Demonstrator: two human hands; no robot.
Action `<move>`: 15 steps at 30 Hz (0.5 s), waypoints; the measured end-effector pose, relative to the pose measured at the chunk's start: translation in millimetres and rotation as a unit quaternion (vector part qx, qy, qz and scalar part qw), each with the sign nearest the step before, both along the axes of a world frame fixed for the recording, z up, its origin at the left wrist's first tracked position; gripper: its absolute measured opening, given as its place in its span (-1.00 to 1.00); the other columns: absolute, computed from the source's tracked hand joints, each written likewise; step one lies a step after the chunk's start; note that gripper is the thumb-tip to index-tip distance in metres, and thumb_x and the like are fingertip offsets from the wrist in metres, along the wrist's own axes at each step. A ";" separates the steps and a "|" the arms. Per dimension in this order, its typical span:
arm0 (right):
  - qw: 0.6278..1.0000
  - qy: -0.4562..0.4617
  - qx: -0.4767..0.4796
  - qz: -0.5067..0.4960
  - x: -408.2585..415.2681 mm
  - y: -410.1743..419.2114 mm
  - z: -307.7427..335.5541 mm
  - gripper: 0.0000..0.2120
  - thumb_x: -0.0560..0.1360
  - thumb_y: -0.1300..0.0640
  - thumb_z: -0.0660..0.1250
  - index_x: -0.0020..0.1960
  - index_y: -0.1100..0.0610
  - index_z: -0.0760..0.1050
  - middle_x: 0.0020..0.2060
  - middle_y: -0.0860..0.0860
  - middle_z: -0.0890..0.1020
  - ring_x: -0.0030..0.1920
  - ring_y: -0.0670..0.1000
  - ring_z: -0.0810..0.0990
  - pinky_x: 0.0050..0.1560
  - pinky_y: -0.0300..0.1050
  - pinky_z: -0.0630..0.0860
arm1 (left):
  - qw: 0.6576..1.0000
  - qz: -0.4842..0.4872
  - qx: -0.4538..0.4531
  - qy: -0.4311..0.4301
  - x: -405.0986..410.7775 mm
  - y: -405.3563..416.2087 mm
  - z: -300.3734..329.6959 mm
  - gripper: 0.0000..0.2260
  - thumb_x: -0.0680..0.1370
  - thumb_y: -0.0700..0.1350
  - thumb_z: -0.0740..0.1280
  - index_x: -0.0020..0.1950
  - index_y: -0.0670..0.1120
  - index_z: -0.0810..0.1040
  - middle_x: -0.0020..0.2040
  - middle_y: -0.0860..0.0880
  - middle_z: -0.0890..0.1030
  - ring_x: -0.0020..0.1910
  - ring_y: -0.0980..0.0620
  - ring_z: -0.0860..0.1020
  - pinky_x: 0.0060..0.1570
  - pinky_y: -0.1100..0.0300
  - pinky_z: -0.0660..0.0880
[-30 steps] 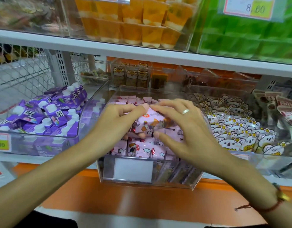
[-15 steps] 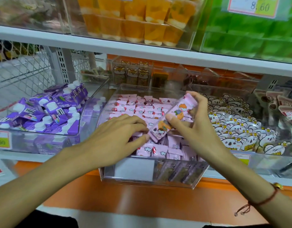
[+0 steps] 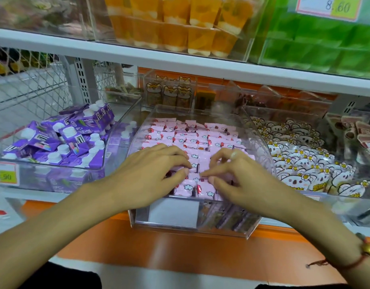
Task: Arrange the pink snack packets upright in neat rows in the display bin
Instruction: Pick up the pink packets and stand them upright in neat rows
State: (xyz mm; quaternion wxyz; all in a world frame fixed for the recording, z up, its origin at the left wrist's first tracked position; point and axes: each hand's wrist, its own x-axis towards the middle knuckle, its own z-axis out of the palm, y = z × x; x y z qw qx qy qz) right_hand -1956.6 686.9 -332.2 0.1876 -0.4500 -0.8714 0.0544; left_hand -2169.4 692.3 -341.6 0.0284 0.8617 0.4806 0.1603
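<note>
Pink snack packets (image 3: 192, 140) at frame centre: right hand (image 3: 240, 180) has lowered, pinching one; left hand (image 3: 150, 174) presses flat.

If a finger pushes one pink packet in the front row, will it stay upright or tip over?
A pink packet probably tips easily alone: it looks thin, tall and light. Tightly packed neighbours in the display bin likely hold it up. Its glossy wrapper may slip under the right hand or left hand.
</note>
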 end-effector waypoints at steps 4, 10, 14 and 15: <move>0.997 -0.061 -0.048 0.015 2.5 1.8 2.0 -0.71 0.57 0.05 0.16 0.23 -0.10 0.54 -0.09 -0.20 0.45 -0.08 -0.16 0.36 -0.05 -0.15 0.40 | 0.999 0.004 0.015 -0.033 0.8 -1.6 0.2 -0.72 0.60 0.15 0.07 0.17 0.16 0.51 0.16 0.25 0.51 0.15 0.19 0.43 0.05 0.12 0.44; 0.996 0.058 -0.016 -0.058 7.1 19.9 9.8 -0.85 0.55 0.09 0.26 0.00 -0.06 0.60 -0.20 -0.13 0.60 -0.24 -0.18 0.52 -0.19 -0.20 0.45 | 0.998 -0.030 0.000 -0.061 2.5 -2.3 -0.2 -0.66 0.60 0.18 0.01 0.25 0.19 0.47 0.22 0.29 0.47 0.19 0.31 0.38 0.11 0.15 0.43; 0.997 -0.014 0.017 -0.079 0.8 26.3 2.4 -0.78 0.52 -0.05 0.30 0.10 -0.01 0.60 -0.16 -0.10 0.49 -0.18 -0.11 0.42 -0.15 -0.16 0.36 | 0.998 -0.061 -0.005 -0.029 4.4 -2.9 -0.3 -0.57 0.57 0.25 -0.07 0.30 0.23 0.45 0.27 0.29 0.46 0.23 0.32 0.34 0.19 0.32 0.28; 0.997 -0.033 0.004 -0.075 -0.8 26.6 0.1 -0.74 0.51 -0.07 0.31 0.13 0.00 0.59 -0.16 -0.11 0.46 -0.16 -0.11 0.40 -0.13 -0.17 0.34 | 0.998 -0.066 -0.006 -0.023 4.6 -2.9 -0.1 -0.57 0.57 0.25 -0.06 0.29 0.23 0.46 0.26 0.27 0.47 0.21 0.31 0.35 0.16 0.35 0.26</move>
